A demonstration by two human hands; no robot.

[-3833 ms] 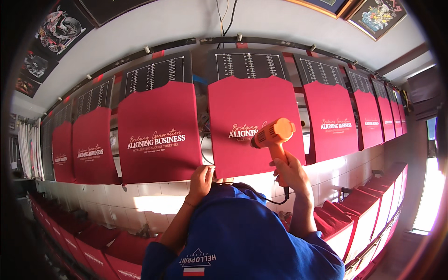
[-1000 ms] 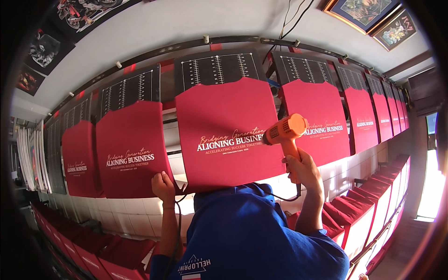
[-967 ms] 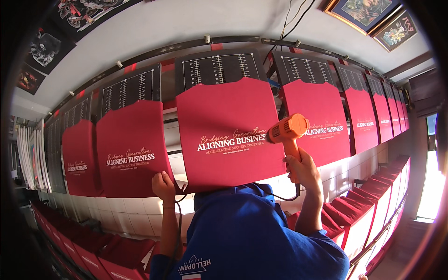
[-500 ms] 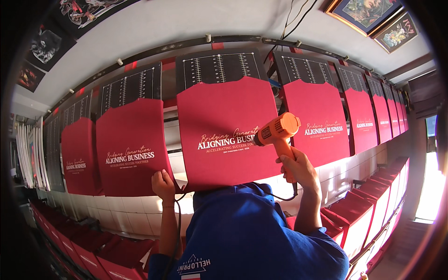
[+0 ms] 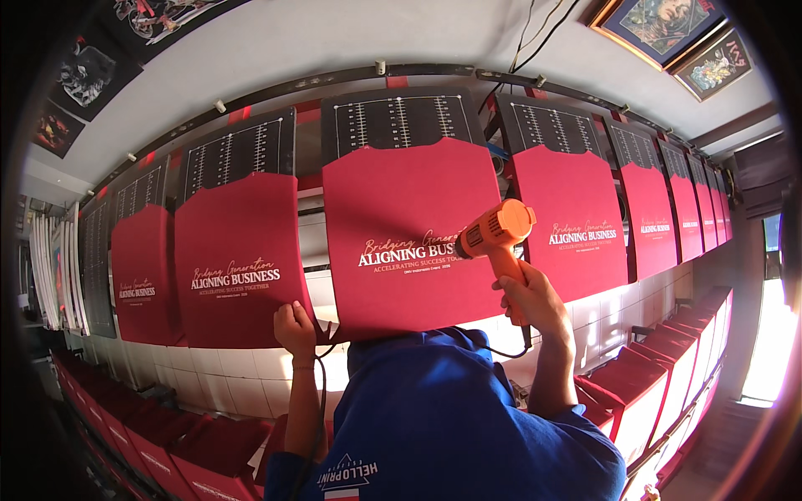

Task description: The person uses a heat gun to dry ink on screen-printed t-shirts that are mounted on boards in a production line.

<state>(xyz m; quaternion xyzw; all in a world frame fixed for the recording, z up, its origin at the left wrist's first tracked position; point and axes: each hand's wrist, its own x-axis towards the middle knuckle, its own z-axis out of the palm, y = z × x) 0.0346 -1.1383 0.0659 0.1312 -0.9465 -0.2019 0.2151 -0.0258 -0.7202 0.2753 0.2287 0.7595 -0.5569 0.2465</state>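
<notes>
An orange heat gun (image 5: 499,229) is gripped by its handle in my right hand (image 5: 536,299), its dark nozzle pointing left over the white lettering of the middle red shirt (image 5: 401,192). This shirt lies flat on a black board (image 5: 399,118) marked with white scales. Beside the lower right corner of the neighbouring red shirt (image 5: 234,225), my left hand (image 5: 295,327) is closed with its fingers curled at the edge. What it grips, if anything, is hidden. A black power cord (image 5: 322,380) runs past my left wrist and behind my blue shirt to the gun's handle.
Several more red shirts (image 5: 571,209) lie on boards to both sides along a dark rail (image 5: 430,70). Behind me runs another row of red-covered boards (image 5: 217,451). White panels (image 5: 58,271) stand at the left; framed pictures (image 5: 658,25) hang on the wall.
The view has shifted slightly, so the boards appear a little to the right. The heat gun sits slightly further left over the lettering; both hands keep their grip.
</notes>
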